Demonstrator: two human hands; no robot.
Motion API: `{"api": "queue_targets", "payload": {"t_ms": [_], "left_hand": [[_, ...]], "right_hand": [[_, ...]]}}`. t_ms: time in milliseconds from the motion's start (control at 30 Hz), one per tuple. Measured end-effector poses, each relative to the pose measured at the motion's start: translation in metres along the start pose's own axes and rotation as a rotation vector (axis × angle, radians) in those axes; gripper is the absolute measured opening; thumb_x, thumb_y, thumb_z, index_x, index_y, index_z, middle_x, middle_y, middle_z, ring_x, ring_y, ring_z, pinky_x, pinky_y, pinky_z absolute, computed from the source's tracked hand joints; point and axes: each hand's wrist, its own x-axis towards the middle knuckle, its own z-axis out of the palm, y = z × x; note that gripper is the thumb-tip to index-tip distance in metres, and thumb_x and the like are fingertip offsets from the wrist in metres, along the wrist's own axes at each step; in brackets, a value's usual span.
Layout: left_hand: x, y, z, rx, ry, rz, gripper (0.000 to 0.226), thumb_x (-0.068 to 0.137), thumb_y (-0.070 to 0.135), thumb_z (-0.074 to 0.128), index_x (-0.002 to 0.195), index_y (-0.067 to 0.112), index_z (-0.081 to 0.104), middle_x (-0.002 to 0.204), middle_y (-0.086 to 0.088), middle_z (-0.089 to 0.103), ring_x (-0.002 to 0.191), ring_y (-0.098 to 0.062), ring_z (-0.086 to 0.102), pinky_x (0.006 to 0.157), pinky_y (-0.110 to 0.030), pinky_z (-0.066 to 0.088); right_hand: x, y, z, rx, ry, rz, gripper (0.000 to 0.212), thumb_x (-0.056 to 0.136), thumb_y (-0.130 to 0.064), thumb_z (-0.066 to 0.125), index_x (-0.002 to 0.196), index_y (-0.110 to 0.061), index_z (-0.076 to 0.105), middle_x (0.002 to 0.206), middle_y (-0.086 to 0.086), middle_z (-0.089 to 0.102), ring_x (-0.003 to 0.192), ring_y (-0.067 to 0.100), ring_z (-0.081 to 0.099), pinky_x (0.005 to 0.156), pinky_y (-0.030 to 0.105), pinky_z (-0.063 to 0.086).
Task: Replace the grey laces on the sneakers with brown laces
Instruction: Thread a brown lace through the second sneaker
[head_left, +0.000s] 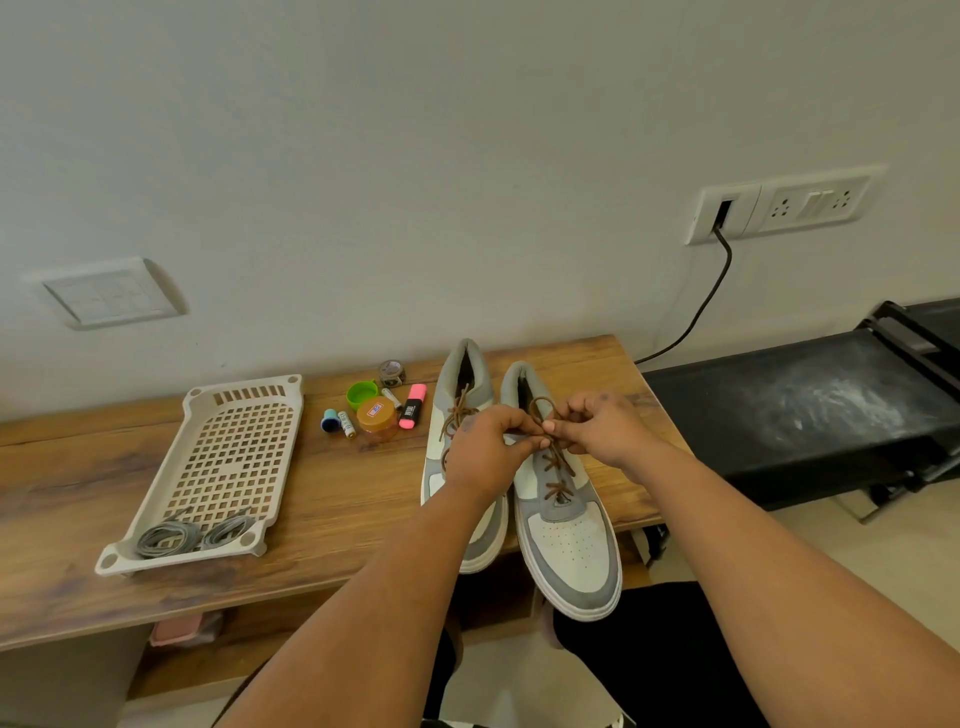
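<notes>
While both sneakers sit side by side on tabletop (78, 499), toes toward person, brown lace (558, 467) of right sneaker (566, 525) is pinched at top eyelets by left hand (483, 447) and right hand (602, 426), likely for tying bow. Left sneaker (462, 395) already carries brown lacing. Grey laces (192, 535) are coiled in perforated tray (228, 452), kept apart from work.

Nothing reads clearly. The brown jar (377, 417) at mid-frame carries a red-and-blue lid label, and the pink highlighter (412, 407) beside it bears white lettering, both too small to make out.
</notes>
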Motion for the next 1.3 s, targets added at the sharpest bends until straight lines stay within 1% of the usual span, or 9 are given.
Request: {"api": "queue_targets", "payload": {"t_ms": [133, 333, 600, 800, 900, 967, 1100, 1233, 1300], "left_hand": [[0.0, 0.0, 0.003, -0.03, 0.007, -0.053, 0.012, 0.078, 0.03, 0.082, 0.087, 0.026, 0.076, 0.093, 0.015, 0.071, 0.092, -0.001, 0.065, 0.089, -0.038, 0.054], [0.0, 0.007, -0.004, 0.054, -0.028, 0.045, 0.012, 0.08, 0.023, 0.08, 0.091, 0.02, 0.076, 0.09, 0.017, 0.068, 0.092, -0.001, 0.064, 0.089, -0.027, 0.051], [-0.001, -0.002, 0.0, 0.063, -0.01, 0.081, 0.013, 0.082, 0.025, 0.079, 0.093, 0.021, 0.075, 0.098, 0.012, 0.071, 0.093, 0.0, 0.064, 0.087, -0.029, 0.053], [-0.003, -0.004, 0.005, -0.029, 0.019, 0.005, 0.012, 0.079, 0.026, 0.081, 0.089, 0.024, 0.074, 0.099, 0.016, 0.071, 0.097, 0.002, 0.063, 0.09, -0.03, 0.053], [-0.002, -0.003, 0.005, -0.031, 0.027, 0.0, 0.012, 0.08, 0.027, 0.08, 0.091, 0.025, 0.075, 0.096, 0.017, 0.071, 0.096, 0.003, 0.063, 0.09, -0.031, 0.054], [-0.001, -0.003, 0.005, -0.022, 0.021, -0.001, 0.012, 0.081, 0.027, 0.08, 0.092, 0.025, 0.075, 0.096, 0.018, 0.071, 0.094, 0.003, 0.063, 0.09, -0.031, 0.054], [0.0, -0.002, 0.002, 0.006, -0.014, 0.013, 0.013, 0.083, 0.026, 0.078, 0.095, 0.027, 0.076, 0.093, 0.02, 0.068, 0.094, 0.002, 0.063, 0.091, -0.032, 0.053], [0.0, -0.002, 0.001, 0.007, -0.019, 0.029, 0.013, 0.084, 0.024, 0.077, 0.097, 0.024, 0.076, 0.095, 0.018, 0.069, 0.095, 0.001, 0.063, 0.091, -0.031, 0.052], [0.0, -0.002, 0.001, 0.02, -0.007, 0.049, 0.014, 0.084, 0.025, 0.077, 0.098, 0.024, 0.076, 0.097, 0.015, 0.071, 0.094, 0.001, 0.063, 0.09, -0.03, 0.053]], "right_hand": [[0.002, 0.002, -0.001, 0.085, -0.029, 0.06, 0.01, 0.089, -0.016, 0.071, 0.094, -0.008, 0.069, 0.086, 0.008, 0.071, 0.076, 0.012, 0.067, 0.067, 0.022, 0.055], [0.001, 0.009, 0.005, 0.377, -0.074, 0.231, 0.007, 0.093, -0.017, 0.065, 0.092, -0.011, 0.068, 0.084, 0.006, 0.069, 0.078, 0.013, 0.065, 0.073, 0.026, 0.055], [0.001, 0.0, 0.011, 0.333, -0.037, 0.313, 0.016, 0.092, -0.017, 0.067, 0.104, -0.006, 0.066, 0.09, 0.009, 0.068, 0.076, 0.014, 0.063, 0.067, 0.025, 0.055], [-0.002, 0.001, 0.009, 0.342, -0.022, 0.355, 0.005, 0.093, -0.016, 0.066, 0.095, -0.012, 0.065, 0.086, 0.007, 0.068, 0.077, 0.016, 0.062, 0.075, 0.029, 0.054], [-0.002, 0.003, 0.008, 0.347, -0.005, 0.36, 0.008, 0.094, -0.018, 0.064, 0.094, -0.01, 0.065, 0.083, 0.007, 0.066, 0.075, 0.016, 0.062, 0.073, 0.029, 0.055], [-0.003, 0.003, 0.008, 0.365, 0.018, 0.325, 0.012, 0.096, -0.021, 0.061, 0.091, -0.011, 0.064, 0.087, 0.008, 0.067, 0.08, 0.018, 0.064, 0.078, 0.032, 0.057], [-0.006, 0.001, 0.006, 0.169, 0.056, 0.113, 0.012, 0.096, -0.026, 0.062, 0.094, -0.015, 0.066, 0.094, 0.007, 0.071, 0.089, 0.018, 0.068, 0.081, 0.031, 0.058], [-0.005, 0.0, 0.007, -0.116, 0.106, -0.003, 0.017, 0.093, -0.032, 0.064, 0.084, -0.017, 0.062, 0.088, 0.006, 0.068, 0.086, 0.022, 0.068, 0.079, 0.039, 0.058], [-0.004, 0.0, 0.009, -0.221, 0.126, -0.048, 0.02, 0.093, -0.032, 0.064, 0.079, -0.019, 0.058, 0.083, 0.003, 0.065, 0.085, 0.023, 0.065, 0.073, 0.036, 0.054]]}}
